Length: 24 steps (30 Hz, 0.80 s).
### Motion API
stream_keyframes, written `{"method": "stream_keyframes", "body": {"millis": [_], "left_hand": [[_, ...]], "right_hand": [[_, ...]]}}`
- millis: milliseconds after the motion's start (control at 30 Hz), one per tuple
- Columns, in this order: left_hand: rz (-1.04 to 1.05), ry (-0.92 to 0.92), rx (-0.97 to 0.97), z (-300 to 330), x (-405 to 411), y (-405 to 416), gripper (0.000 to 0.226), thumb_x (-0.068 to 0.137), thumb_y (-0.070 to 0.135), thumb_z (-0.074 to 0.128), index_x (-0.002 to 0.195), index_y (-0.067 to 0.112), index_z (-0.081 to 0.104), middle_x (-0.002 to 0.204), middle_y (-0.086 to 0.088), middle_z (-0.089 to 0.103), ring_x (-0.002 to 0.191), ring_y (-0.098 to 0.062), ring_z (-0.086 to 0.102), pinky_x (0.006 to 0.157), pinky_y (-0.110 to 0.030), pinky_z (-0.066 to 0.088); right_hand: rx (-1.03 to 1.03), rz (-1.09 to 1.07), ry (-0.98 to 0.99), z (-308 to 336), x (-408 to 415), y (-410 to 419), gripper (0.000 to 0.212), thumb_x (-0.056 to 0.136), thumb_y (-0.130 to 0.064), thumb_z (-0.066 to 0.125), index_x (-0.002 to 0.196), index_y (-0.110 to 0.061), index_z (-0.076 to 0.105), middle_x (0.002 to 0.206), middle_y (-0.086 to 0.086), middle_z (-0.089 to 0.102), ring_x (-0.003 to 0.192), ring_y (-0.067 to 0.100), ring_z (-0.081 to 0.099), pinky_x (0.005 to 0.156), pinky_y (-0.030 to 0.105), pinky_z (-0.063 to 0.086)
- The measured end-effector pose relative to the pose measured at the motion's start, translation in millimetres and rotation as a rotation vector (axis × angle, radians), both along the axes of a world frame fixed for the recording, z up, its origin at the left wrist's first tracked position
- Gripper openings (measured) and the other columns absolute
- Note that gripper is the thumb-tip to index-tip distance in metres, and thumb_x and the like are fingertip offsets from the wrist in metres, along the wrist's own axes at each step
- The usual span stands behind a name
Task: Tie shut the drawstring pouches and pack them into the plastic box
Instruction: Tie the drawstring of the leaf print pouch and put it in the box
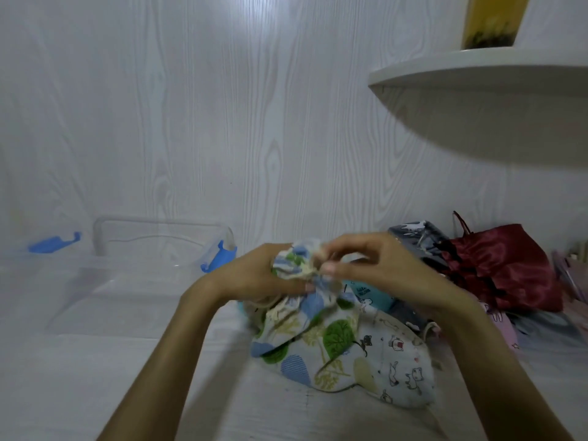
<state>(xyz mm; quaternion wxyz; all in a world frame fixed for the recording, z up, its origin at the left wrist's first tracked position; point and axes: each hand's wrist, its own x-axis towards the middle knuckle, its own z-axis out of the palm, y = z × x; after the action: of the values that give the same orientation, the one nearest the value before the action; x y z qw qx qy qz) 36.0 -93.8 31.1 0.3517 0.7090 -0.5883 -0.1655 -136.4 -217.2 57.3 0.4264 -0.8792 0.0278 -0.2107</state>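
The left hand (254, 275) grips the gathered, crumpled neck of a soft cotton pouch printed with green and blue leaves (311, 342); the right hand (375, 262) pinches the cream cord (310, 265) at that bunched top; the pouch's rounded body sags onto the pale wood-grain table (95, 377), overlapping a flat white cat-print fabric pouch (401, 367); a glossy dark-red satin pouch (502, 268) slumps behind to the right among other fabric pouches; the clear, hard-walled plastic box (133, 281) with blue clips stands open to the left, well apart.
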Motion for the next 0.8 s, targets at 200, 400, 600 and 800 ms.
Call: {"method": "stream_keyframes", "body": {"millis": [200,400,600,800], "left_hand": [[0.080,0.192,-0.238,49.0,1.1,18.9,0.009,0.083,0.013,0.070,0.091,0.017,0.071,0.087,0.005,0.074,0.078,-0.003,0.068,0.069,-0.013,0.053],[0.359,-0.170,-0.132,60.9,9.9,33.8,0.022,0.078,0.037,0.073,0.080,0.018,0.063,0.091,-0.008,0.064,0.092,-0.025,0.061,0.073,-0.032,0.048],[0.692,-0.723,-0.048,-7.1,-29.9,30.6,0.026,0.088,0.023,0.057,0.111,0.013,0.049,0.113,-0.008,0.045,0.102,-0.028,0.053,0.065,-0.032,0.036],[0.289,-0.285,0.364,-51.8,-43.8,21.1,0.087,0.071,0.053,0.070,0.142,0.020,0.032,0.134,-0.005,0.047,0.118,-0.026,0.050,0.096,-0.035,0.045]], "right_hand": [[0.040,0.101,0.517,-27.3,13.2,-26.6,0.094,0.070,-0.019,0.083,0.143,-0.033,0.026,0.138,-0.017,0.044,0.126,0.004,0.046,0.107,0.027,0.040],[-0.142,-0.206,0.455,-51.5,31.7,-23.7,0.028,0.082,-0.019,0.070,0.109,-0.016,0.064,0.115,0.001,0.066,0.104,0.014,0.061,0.089,0.025,0.049],[0.113,-0.387,0.532,-59.1,23.0,-15.2,0.020,0.080,-0.017,0.072,0.093,-0.007,0.061,0.092,0.011,0.065,0.080,0.020,0.061,0.070,0.028,0.052],[0.488,-0.230,0.579,-52.4,3.7,-1.8,0.036,0.080,-0.012,0.073,0.113,-0.002,0.063,0.117,0.018,0.067,0.104,0.026,0.063,0.102,0.043,0.046]]}}
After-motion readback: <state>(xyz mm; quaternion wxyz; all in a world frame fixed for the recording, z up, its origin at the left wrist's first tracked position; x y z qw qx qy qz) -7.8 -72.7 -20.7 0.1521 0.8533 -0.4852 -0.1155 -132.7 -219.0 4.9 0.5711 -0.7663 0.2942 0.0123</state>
